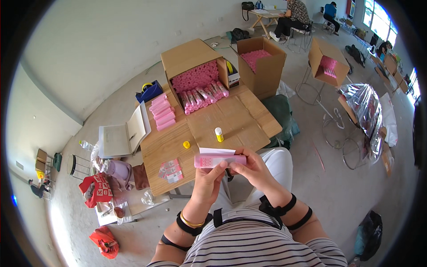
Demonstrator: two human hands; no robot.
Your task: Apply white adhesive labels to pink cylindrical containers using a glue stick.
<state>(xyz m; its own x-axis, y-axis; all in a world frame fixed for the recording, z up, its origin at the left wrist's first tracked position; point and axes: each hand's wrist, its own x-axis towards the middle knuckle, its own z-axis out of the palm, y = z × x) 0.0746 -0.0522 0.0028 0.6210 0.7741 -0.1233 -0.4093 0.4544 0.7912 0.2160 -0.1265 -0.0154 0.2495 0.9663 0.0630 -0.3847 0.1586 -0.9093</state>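
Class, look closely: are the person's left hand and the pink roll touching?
Touching. The head view shows the left hand holding the pink roll, its thumb laid against the roll's near side.

Hands: 1 left hand (pixel 207 181), 1 right hand (pixel 257 174), centre. Held pink tube (pixel 212 159): 1. White paper piece (pixel 218 151): 1. Glue stick (pixel 219 135): 1, mid-frame; yellow cap (pixel 186 144): 1. Loose pink tubes (pixel 163 113), left of centre: about 5, overlapping. Cardboard boxes (pixel 255 82) with pink contents, top centre to upper right: 3; contents too many to count. Labels (pixel 171 171): overlapping, can't count. Blue tape dispenser (pixel 149 92): 1. Other people (pixel 297 14): 3 upper right, 1 left edge.
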